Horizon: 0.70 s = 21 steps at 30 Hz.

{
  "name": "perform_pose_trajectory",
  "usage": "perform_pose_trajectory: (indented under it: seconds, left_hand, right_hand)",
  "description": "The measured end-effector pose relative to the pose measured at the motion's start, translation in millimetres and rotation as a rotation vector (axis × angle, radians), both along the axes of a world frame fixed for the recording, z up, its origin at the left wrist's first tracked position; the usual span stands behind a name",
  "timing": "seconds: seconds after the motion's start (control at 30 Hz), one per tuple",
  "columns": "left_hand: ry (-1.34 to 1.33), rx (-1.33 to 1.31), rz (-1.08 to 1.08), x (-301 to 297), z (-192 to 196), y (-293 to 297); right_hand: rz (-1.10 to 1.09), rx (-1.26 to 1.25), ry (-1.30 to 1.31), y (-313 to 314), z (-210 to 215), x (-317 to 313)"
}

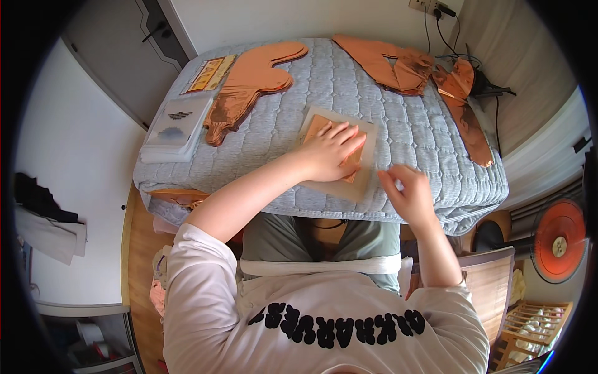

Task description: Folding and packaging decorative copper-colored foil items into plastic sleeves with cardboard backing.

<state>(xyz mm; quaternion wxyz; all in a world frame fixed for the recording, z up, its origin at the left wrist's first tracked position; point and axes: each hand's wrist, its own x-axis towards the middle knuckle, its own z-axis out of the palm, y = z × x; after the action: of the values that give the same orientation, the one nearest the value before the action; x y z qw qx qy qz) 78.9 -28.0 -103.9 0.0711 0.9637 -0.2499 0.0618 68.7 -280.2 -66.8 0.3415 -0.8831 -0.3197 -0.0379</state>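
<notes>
My left hand [333, 153] lies flat with its fingers spread on a folded orange sheet [319, 126]. That sheet rests on or inside a translucent plastic bag [366, 142] on the mattress; the hand hides which. Just right of the bag, my right hand [408, 193] is curled closed above the bed's near edge. A small whitish bit shows between its thumb and fingers, too small to name. Beyond my left hand lies a flat, shiny copper-coloured foil balloon [249, 78]. More crumpled copper foil [395, 65] is spread out at the far right.
A pile of clear plastic bags [177, 128] sits at the bed's left side, with a yellow-and-red packet [210, 73] beyond it. Black cables [458, 53] hang by the wall at the far right. A red-orange fan [559, 243] stands right of the grey quilted mattress [274, 137].
</notes>
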Motion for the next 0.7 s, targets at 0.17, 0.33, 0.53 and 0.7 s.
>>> perform_pose_trajectory:
  seconds: [0.17,0.33,0.53,0.7]
  left_hand:
    - [0.009,-0.042,-0.189,-33,0,-7]
    - [0.04,-0.059,-0.282,-62,4,-33]
    - [0.066,-0.29,-0.278,-79,11,-40]
    - [-0.104,-0.99,0.067,-107,15,5]
  right_hand:
    - [0.016,0.169,0.816,-27,-40,-37]
    - [0.031,0.89,1.247,-15,-97,-61]
    - [0.134,0.997,1.316,-25,-106,-59]
    - [0.055,0.948,1.214,-49,-107,-53]
